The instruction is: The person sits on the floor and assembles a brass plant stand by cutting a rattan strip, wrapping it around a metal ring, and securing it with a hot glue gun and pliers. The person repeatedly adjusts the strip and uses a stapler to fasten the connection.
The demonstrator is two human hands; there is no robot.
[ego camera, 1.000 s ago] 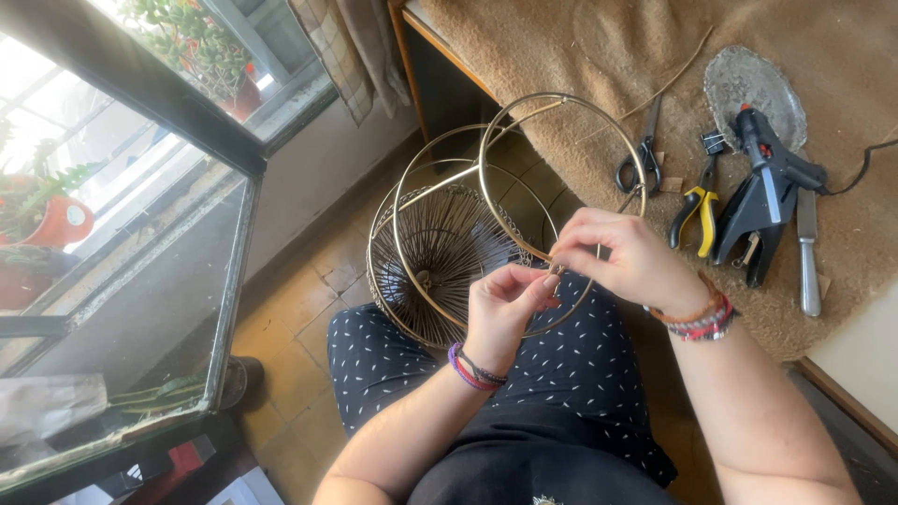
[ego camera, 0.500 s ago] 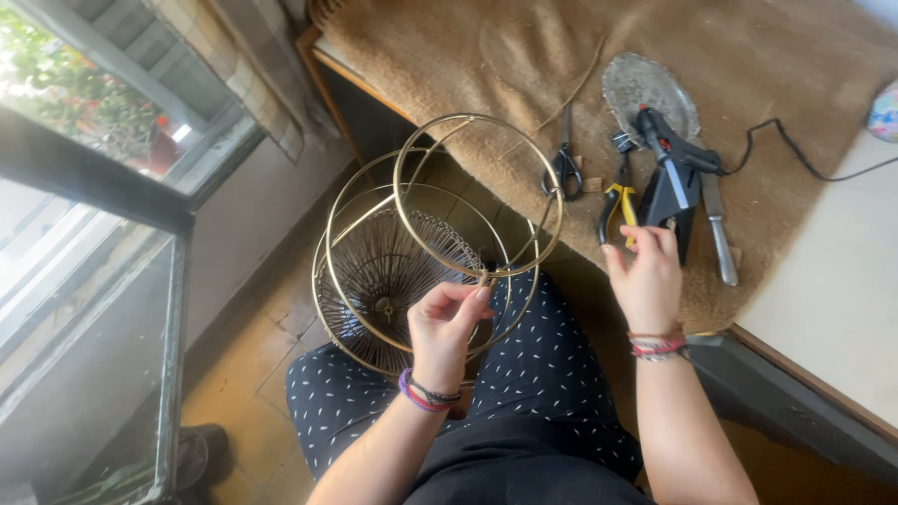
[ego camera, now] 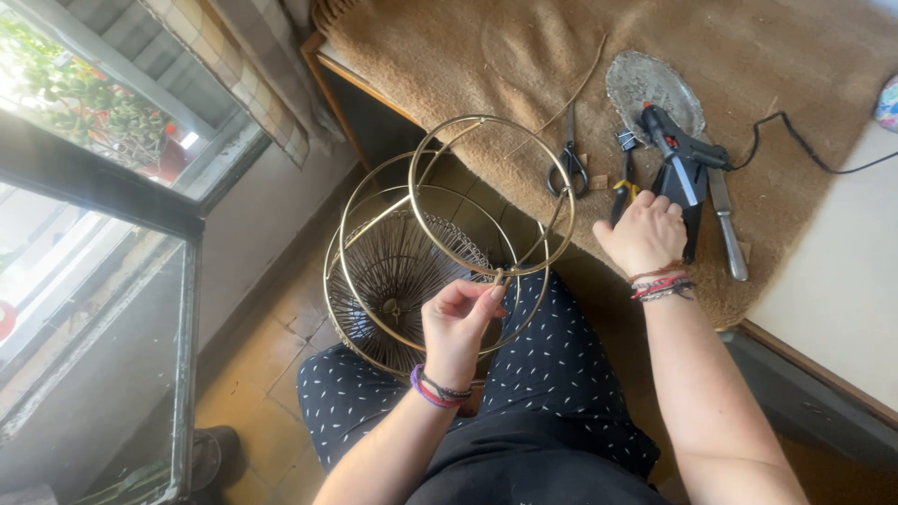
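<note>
Left hand (ego camera: 456, 323) pinching brass wire frame (ego camera: 440, 243) at ring joint over lap, right hand (ego camera: 645, 234) closed on yellow-handled pliers (ego camera: 621, 192) on burlap-covered surface (ego camera: 748, 84); likely light, springy, easily bent, best gripped at joints.

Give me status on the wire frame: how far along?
Done: rings of the wire frame already joined into a cage. In hand: left hand pinches a ring joint; right hand sits on the yellow-handled pliers. Left: glue gun and scissors lie untouched.
</note>
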